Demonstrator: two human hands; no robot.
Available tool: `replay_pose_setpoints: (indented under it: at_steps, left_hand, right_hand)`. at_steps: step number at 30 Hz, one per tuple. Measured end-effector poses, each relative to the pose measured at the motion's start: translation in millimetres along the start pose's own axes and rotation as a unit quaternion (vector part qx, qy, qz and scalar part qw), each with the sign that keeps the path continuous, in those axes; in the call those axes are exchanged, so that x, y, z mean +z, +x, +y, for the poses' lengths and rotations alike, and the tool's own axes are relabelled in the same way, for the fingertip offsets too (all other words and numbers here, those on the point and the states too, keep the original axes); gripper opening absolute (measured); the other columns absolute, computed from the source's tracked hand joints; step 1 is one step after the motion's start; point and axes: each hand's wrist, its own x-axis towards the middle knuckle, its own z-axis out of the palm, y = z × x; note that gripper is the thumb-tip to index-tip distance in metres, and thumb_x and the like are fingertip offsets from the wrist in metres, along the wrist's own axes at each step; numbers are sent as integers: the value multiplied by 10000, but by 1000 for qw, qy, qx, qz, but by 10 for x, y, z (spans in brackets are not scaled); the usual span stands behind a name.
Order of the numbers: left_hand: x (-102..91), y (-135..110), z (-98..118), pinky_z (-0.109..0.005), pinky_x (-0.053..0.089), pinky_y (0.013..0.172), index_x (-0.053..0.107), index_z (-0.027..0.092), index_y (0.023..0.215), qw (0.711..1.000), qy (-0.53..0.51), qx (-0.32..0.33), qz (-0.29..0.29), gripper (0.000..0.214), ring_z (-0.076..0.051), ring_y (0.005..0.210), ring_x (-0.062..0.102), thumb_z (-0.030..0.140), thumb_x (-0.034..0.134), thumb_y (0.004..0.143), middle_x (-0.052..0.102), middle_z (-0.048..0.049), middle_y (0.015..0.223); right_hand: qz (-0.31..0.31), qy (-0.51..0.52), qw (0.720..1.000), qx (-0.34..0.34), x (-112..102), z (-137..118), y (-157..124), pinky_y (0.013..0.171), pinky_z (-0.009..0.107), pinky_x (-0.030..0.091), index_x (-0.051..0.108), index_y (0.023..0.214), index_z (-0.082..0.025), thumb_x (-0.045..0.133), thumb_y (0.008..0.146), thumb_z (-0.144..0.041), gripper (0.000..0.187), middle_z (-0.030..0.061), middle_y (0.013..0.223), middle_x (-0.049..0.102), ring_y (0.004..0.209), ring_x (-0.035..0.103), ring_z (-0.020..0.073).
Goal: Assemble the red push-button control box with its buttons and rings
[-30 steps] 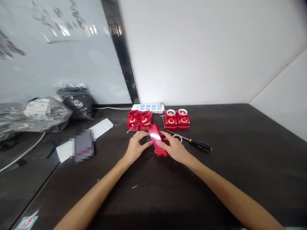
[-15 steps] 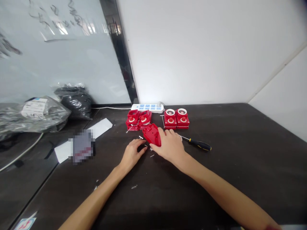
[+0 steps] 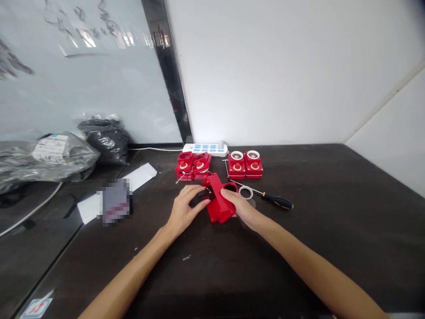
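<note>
My right hand [image 3: 241, 207] grips a red plastic housing [image 3: 222, 200], tilted above the table with its hollow side facing left and a round hole near the top right. Between the thumb and fingers of my left hand [image 3: 183, 207] is a small black part [image 3: 206, 193] with brassy bits, at the opening of the housing. Whether it sits inside or is being held beside it, I cannot tell. A white ring [image 3: 245, 192] lies just right of the housing. Beyond it rests a screwdriver [image 3: 278, 200] with a black and yellow handle.
Red button boxes stand in a left group [image 3: 192, 165] and a right group [image 3: 245, 165] before a white power strip [image 3: 206, 149]. On the left are plastic bags [image 3: 102, 139], a white paper strip [image 3: 142, 173] and a blurred item [image 3: 115, 201]. A wall borders the table's back.
My right hand has turned the red housing so its opening faces left. My left hand has risen from the small parts on the table to the housing, now with a black part in its fingers.
</note>
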Motion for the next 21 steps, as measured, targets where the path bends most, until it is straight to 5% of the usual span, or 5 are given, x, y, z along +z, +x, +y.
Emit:
replay_pose_setpoints:
  at_steps: [3,6,10,15,21]
  left_hand:
    - [-17,44,12,-369,479,921,667,205,1096,1000,2,20,-9,277,-228,1011,629,387,638,890,695,-75,1068]
    - [-79,96,13,-367,446,908,675,196,1053,998,47,34,-15,232,-229,989,624,343,624,881,709,-71,1035]
    - [-274,181,-72,-376,398,841,687,193,981,979,186,43,-65,200,-243,942,613,314,618,837,724,-66,1010]
    - [-468,243,-182,-376,375,831,682,202,1024,952,249,60,-165,239,-254,992,599,320,593,836,718,-69,1027]
    - [-310,278,-121,-385,386,865,691,198,1024,936,246,103,-231,234,-241,955,602,270,587,827,706,-60,981]
  right_hand:
    - [1,-3,999,32,5,15,-1,520,232,398,647,931,-195,530,870,-595,422,-4,660,627,561,575,135]
    - [50,-154,986,-33,-48,-17,-20,550,258,378,639,812,-199,467,922,-532,391,-2,617,591,562,546,148]
    - [171,-422,869,-194,-175,-29,-83,675,302,381,658,803,-211,461,943,-338,274,26,725,650,712,577,187]
    - [150,-554,794,-202,-295,72,-167,693,307,411,688,843,-210,527,889,-200,167,33,828,681,760,594,192]
    - [110,-654,683,-305,-405,155,-66,960,445,398,564,1332,-174,518,926,-208,410,116,1403,548,1147,483,293]
